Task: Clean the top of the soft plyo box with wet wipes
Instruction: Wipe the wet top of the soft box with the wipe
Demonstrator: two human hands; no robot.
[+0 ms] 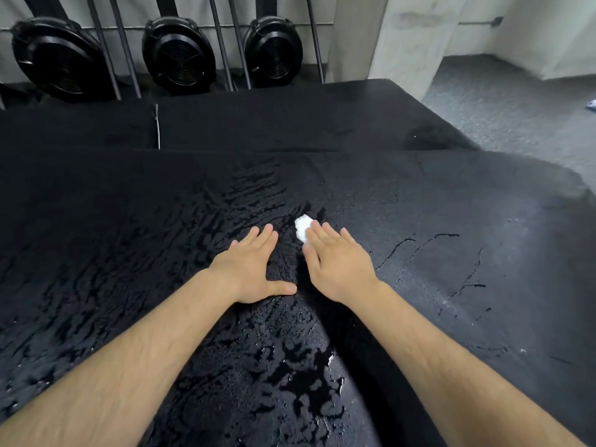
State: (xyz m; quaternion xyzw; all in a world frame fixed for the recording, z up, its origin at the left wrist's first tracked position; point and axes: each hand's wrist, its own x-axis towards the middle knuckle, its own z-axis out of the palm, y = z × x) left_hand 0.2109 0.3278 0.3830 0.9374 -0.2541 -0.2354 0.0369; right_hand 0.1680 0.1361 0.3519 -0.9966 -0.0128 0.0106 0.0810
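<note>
Wet sheen covers the box (129, 253) around the flat, empty left fingers (263, 243); the straight right fingers (322, 236) press a wipe (301, 227), and rightward looks dry, probably not yet wiped.

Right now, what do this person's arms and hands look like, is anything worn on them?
Nothing worn shows. The left forearm and right forearm are bare down to the picture's lower edge, with no sleeves in view and fine hair on them. The left hand and right hand have no gloves, and no watch, band or ring shows.
</note>
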